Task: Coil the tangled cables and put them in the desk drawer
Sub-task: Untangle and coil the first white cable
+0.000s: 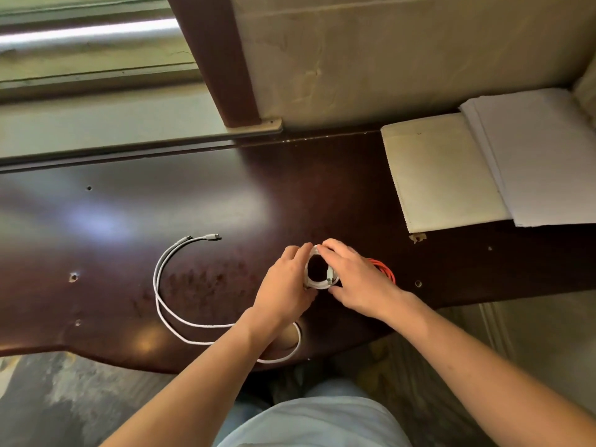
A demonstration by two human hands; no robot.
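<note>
Both hands meet over a small white coil (317, 279) of cable lying on the dark wooden bench (106, 221), a little right of its middle. The left hand (285, 282) curls round the coil's left rim, its grip narrow and holding the loops, fingers over the far edge and thumb at the near side. The right hand (356, 279) covers the coil's right rim, fingertips (325, 245) touching the far edge just beside the left hand's; its fingers bend over the loops, so this grip too is narrow and on the coil. A metal plug end (329, 280) shows inside the ring, close to the right thumb. An orange cable (385, 269) peeks out from under the right hand, touching or just beside the coil (which of the two cannot be told). A loose white cable (161, 285) sprawls in a wide arc to the left, its connector (213, 236) pointing right, its other stretch running under the left forearm near the bench's front edge. At the far right lie a cream pouch (442, 175) and a stack of white paper (541, 156), well apart from the hands
</note>
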